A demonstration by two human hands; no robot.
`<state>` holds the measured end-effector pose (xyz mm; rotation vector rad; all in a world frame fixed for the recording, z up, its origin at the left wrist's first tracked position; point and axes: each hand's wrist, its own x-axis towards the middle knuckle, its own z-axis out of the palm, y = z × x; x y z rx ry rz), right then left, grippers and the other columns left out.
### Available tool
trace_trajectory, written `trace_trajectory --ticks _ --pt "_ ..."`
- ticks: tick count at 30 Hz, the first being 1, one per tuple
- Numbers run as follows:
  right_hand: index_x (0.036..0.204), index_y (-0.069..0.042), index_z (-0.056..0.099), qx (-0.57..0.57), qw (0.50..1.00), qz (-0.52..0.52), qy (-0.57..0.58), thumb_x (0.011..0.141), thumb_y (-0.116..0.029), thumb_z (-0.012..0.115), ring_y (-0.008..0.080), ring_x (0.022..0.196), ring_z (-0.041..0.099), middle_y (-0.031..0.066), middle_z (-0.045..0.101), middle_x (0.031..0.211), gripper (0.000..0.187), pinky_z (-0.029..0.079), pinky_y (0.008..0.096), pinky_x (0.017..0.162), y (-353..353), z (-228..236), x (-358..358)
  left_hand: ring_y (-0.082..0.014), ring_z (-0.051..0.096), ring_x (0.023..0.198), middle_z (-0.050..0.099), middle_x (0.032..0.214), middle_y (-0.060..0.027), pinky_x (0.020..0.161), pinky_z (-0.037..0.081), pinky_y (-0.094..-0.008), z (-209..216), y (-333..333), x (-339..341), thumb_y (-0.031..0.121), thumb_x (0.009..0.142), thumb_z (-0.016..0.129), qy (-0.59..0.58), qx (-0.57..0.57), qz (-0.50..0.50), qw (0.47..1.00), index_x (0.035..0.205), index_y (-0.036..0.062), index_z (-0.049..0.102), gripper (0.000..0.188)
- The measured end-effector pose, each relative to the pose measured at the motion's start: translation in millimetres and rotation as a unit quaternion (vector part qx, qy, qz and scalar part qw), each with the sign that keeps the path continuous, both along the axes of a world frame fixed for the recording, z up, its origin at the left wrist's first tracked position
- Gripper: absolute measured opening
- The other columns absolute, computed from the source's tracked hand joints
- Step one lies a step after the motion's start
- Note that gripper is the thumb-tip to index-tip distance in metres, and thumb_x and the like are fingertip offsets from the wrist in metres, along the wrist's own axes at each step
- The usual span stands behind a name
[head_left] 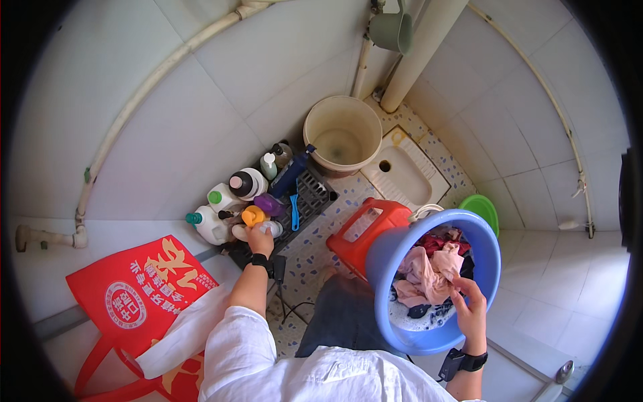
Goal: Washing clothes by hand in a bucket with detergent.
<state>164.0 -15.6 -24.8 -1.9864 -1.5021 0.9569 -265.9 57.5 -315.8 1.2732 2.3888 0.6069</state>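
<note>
My left hand [260,240] reaches into a group of bottles by the left wall. Its fingers curl beside a bottle with an orange cap [253,215] and a small whitish item [274,228]; what they grip is partly hidden. On the right, my right hand [471,307] has its fingertips closed on a wet pink garment [430,271]. That garment lies over red and dark clothes in a blue bucket [384,288], with suds showing at the lower side.
A black plastic crate [315,195] stands beside the bottles, with a blue brush [295,213] on it. Near the bucket are a red container [365,231], a green basin [481,211] and a squat toilet [408,171]. A whitish pail [343,137] stands behind; a red bag [127,288] lies left.
</note>
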Motion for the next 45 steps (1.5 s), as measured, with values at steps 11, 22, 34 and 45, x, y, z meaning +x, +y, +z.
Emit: trace_trajectory --ticks 11,22,34,45 --pt "0.096 0.001 0.055 0.012 1.0 -0.017 0.016 0.074 -0.004 0.058 0.017 0.083 0.052 0.0086 0.056 0.088 0.022 0.04 0.0273 0.077 3 -1 0 -0.0356 0.049 0.09 0.047 0.098 -0.0202 0.082 0.04 -0.0365 0 2 -2 0.012 0.069 0.064 -0.029 -0.028 0.014 0.999 0.092 0.0002 0.058 0.026" --pt "0.096 0.001 0.056 0.012 0.999 -0.033 0.026 0.075 -0.004 0.058 0.0182 0.085 0.053 0.0094 0.057 0.09 0.022 0.04 0.0276 0.078 0 -1 5 -0.0355 0.047 0.095 0.045 0.1 -0.0202 0.085 0.039 -0.0359 2 1 5 0.008 0.067 0.065 -0.059 -0.014 0.007 0.998 0.096 0.0021 0.056 0.03" --pt "0.095 0.0 0.056 0.01 1.0 -0.024 0.006 0.075 -0.005 0.057 0.0191 0.086 0.054 0.0094 0.058 0.091 0.021 0.04 0.0283 0.079 -2 -3 10 -0.0364 0.049 0.091 0.047 0.098 -0.0214 0.083 0.04 -0.0363 4 7 5 0.007 0.069 0.063 -0.044 -0.014 0.021 0.999 0.093 0.0003 0.058 0.026" --pt "0.094 0.001 0.056 0.014 0.999 -0.034 0.018 0.075 -0.005 0.057 0.0198 0.087 0.054 0.0101 0.057 0.09 0.02 0.04 0.0286 0.08 -6 -7 15 -0.0357 0.047 0.096 0.044 0.106 -0.0209 0.086 0.038 -0.0348 5 2 2 0.011 0.068 0.066 -0.051 -0.051 0.05 0.996 0.105 0.0022 0.052 0.041"
